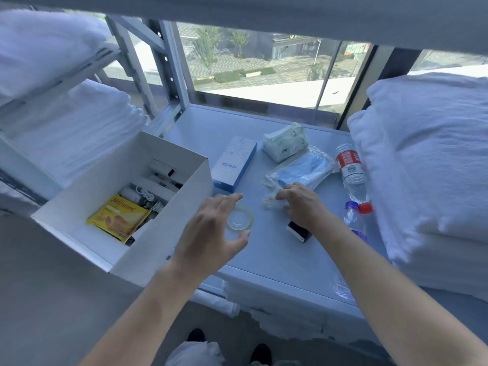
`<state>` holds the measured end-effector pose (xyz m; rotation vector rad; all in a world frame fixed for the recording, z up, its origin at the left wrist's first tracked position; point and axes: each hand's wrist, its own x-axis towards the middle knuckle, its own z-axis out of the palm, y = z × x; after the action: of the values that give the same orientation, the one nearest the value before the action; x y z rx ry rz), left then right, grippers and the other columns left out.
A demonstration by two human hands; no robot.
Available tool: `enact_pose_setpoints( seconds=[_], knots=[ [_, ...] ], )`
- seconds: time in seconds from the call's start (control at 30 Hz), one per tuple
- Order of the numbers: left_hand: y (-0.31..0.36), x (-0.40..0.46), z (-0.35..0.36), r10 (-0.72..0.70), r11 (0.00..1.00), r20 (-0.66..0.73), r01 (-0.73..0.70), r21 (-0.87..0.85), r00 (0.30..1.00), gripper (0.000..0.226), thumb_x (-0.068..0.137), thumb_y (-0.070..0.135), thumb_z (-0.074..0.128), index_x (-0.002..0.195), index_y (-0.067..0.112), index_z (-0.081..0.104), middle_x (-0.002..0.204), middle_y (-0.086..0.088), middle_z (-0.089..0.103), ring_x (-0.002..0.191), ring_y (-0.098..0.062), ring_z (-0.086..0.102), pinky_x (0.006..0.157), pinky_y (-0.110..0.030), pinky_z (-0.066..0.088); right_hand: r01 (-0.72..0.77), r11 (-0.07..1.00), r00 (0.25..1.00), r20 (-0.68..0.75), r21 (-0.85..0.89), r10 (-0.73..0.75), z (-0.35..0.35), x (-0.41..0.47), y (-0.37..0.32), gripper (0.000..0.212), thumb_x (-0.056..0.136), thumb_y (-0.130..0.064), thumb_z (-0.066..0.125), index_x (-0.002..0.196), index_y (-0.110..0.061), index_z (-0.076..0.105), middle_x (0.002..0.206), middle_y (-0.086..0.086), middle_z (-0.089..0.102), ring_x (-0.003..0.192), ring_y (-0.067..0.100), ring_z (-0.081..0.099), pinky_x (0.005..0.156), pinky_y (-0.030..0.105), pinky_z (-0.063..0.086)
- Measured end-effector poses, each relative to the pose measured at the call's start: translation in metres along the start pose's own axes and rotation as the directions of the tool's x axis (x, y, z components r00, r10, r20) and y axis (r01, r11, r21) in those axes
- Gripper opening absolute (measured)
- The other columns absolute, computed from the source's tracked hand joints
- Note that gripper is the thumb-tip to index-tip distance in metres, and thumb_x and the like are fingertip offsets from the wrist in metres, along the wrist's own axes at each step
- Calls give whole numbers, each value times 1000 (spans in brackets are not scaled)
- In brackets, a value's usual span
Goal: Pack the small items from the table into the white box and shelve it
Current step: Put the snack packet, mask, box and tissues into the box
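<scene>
Spreading wide, the fingers (232,199) of the left hand (208,233) are held just above a clear tape ring (240,217) on the counter (264,262), and nothing is gripped. A crumpled clear wrapper (272,203) is pinched by the curled right hand (301,204). The white box (169,233) is seen at the counter's left edge, with a yellow packet (118,217) inside. A blue box (233,165), a mask bag (303,170) and two bottles (352,178) are left on the counter.
</scene>
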<state>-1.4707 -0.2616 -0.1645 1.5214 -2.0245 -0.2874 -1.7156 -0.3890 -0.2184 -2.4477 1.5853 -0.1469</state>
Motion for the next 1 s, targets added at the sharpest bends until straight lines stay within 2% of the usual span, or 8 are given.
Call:
enact_pose_setpoints(
  seconds=[0.2,0.3,0.33,0.4,0.5,0.67,0.83,1.0],
  knots=[
    [-23,-3,-74,-15,998,-81,21,67,997,65,80,39,79,138,29,54,121,14,61,109,-6,57,94,-20,46,121,972,966,-248,202,-69,-35,11,-60,28,83,-7,68,109,-17,75,99,0,69,99,26,60,81,38,49],
    [-54,-5,-103,-78,991,-115,89,98,990,63,76,37,82,134,29,57,116,17,60,101,1,52,92,-7,38,203,942,945,-306,268,-116,-57,20,-103,30,82,-7,69,110,-18,75,102,-2,70,100,23,63,83,36,50],
    [-66,-5,-111,-93,988,-118,106,111,989,63,75,36,83,133,29,58,114,16,61,101,1,51,92,-9,38,224,932,940,-316,286,-129,-63,23,-116,30,82,-7,69,110,-18,75,103,-1,70,100,23,63,84,36,50],
    [-88,-4,-124,-123,980,-103,137,145,987,65,74,35,85,133,29,58,113,11,64,103,-6,54,90,-24,46,256,911,936,-318,324,-150,-70,30,-141,31,83,-7,69,111,-17,75,104,-1,69,100,24,64,86,38,51],
    [-122,-4,-141,-183,967,-63,191,169,981,66,75,35,84,135,25,58,114,6,65,103,-18,59,88,-35,52,285,890,934,-310,356,-175,-74,40,-175,29,85,-9,69,112,-19,73,104,-4,67,97,21,65,83,37,52],
    [-169,-1,-152,-200,964,19,193,185,980,64,77,32,84,135,20,60,117,4,66,104,-12,57,92,-26,48,264,900,950,-253,346,-182,-67,61,-218,30,86,-16,68,115,-24,71,103,-9,66,94,18,64,79,36,53],
    [-195,9,-152,-158,978,71,147,148,985,63,78,36,83,135,23,59,118,8,66,106,-9,57,91,-23,47,207,952,974,-139,224,-179,-52,96,-251,27,85,-15,66,110,-24,71,102,-8,66,91,20,63,73,38,56],
    [-213,22,-151,-86,994,112,77,80,990,64,79,37,81,137,22,58,122,6,65,111,-10,58,94,-24,48,55,997,997,58,45,-57,-36,130,-259,33,80,-4,57,107,-21,68,98,-4,62,90,23,58,67,34,50]
  ],
)
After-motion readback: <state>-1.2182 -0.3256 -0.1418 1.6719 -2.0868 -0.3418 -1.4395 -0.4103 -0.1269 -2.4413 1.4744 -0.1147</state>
